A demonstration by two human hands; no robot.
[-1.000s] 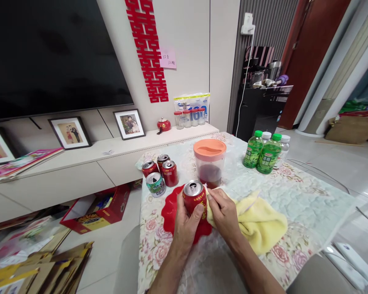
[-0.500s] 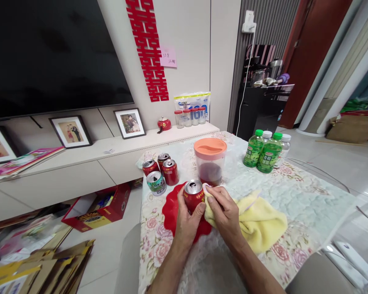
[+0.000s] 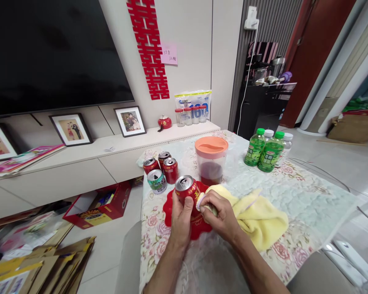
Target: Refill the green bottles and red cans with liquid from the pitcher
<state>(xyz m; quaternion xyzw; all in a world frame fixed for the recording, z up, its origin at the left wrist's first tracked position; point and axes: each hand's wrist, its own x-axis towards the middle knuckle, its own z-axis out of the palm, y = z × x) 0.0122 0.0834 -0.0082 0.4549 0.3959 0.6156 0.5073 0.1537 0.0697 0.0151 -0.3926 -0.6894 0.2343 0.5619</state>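
Left hand (image 3: pixel 181 218): in the head view, fingers are wrapped around a red cylindrical metal can with yellow lettering (image 3: pixel 187 192); the thumb is laid along the near side, probably so that the can is kept steady against pressure from the right.
Right hand (image 3: pixel 220 210): fingers are clenched on a fold of a soft yellow fabric cloth (image 3: pixel 259 222); the fold is brought to the can's right side, bunched small, presumably so that pressure is put on one patch.
Red can: held over a red scalloped dish (image 3: pixel 201 231), top upward, slightly tilted; the base is hidden, so contact with the dish cannot be told.
Cloth, loose part: spread on the flower-patterned, cloth-covered surface (image 3: pixel 313 204) right of the dish, left slack, likely so that the fold is not tugged.
Standing cans: three red metal cans (image 3: pixel 171 173) and a green-and-silver metal can (image 3: pixel 157 182) are grouped upright at left, apparently for elbow room.
Orange-lidded clear plastic tub (image 3: pixel 211 161): stood just behind the dish.
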